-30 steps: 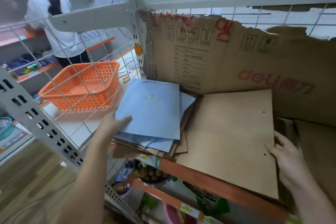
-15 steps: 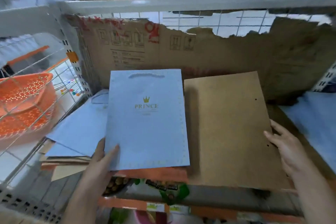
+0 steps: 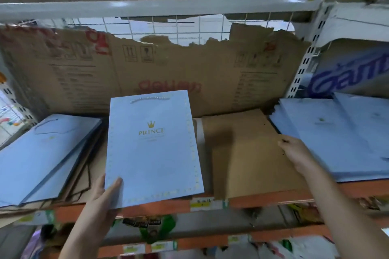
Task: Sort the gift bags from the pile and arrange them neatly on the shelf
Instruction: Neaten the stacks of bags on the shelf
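The left hand (image 3: 105,191) pinches a pale blue PRINCE gift bag (image 3: 152,147) by its lower corner, above the shelf edge (image 3: 263,200). The right hand (image 3: 294,153) grips brown cardboard (image 3: 242,153). Best laid flat, edges squared.

There is only 1 view, from a camera on the person's head. It looks forward and slightly down into the shelf (image 3: 263,200), very near, with wide-angle bending at the edges. Both forearms enter from the bottom. No second view shares the scene.
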